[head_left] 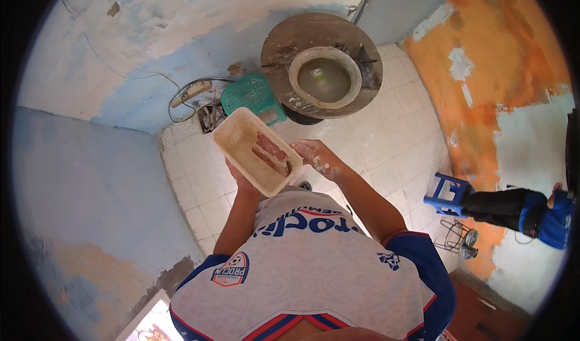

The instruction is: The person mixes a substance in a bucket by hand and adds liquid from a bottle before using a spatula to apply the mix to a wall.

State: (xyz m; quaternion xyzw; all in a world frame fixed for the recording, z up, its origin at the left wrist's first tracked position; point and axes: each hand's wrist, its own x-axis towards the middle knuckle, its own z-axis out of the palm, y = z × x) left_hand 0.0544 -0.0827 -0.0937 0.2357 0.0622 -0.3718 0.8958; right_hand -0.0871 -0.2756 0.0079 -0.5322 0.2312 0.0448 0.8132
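I hold a beige rectangular plastic container point(238, 144) in front of my body, with reddish, crusted pieces point(272, 151) lying inside it, too unclear to name. My left hand point(235, 172) is closed on the container's left side, its fingers mostly hidden beneath. My right hand point(317, 157), spotted with pale residue, grips the container's right side near the lower corner.
Ahead stand a round wooden table point(278, 51) bearing a basin of murky water point(326, 84), a green plastic stool point(244, 93) and a box of tools point(208, 117). A person in dark trousers point(501, 208) is beside a blue stool point(447, 193) at right, near a metal rack point(453, 235).
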